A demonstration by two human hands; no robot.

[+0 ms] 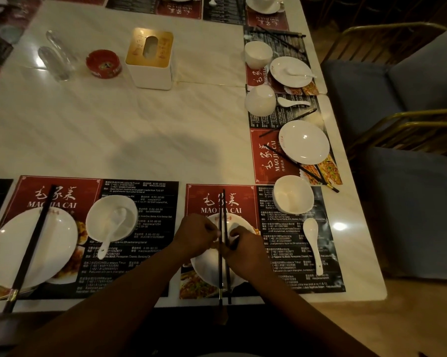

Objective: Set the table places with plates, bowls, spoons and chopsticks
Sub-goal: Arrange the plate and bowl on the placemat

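Aligning a pair is the step in hand at the near centre place. Left hand (pixel 198 237): fingers curled, pinching the chopsticks (pixel 220 276) from nine o'clock. Chopsticks run twelve to six over the plate (pixel 207 269), near ends past the surface (pixel 140 124) edge. Right hand (pixel 244 247): fingers curled, pinching from three o'clock. Next, in my judgement: slide the pair toward twelve, then let go evenly.
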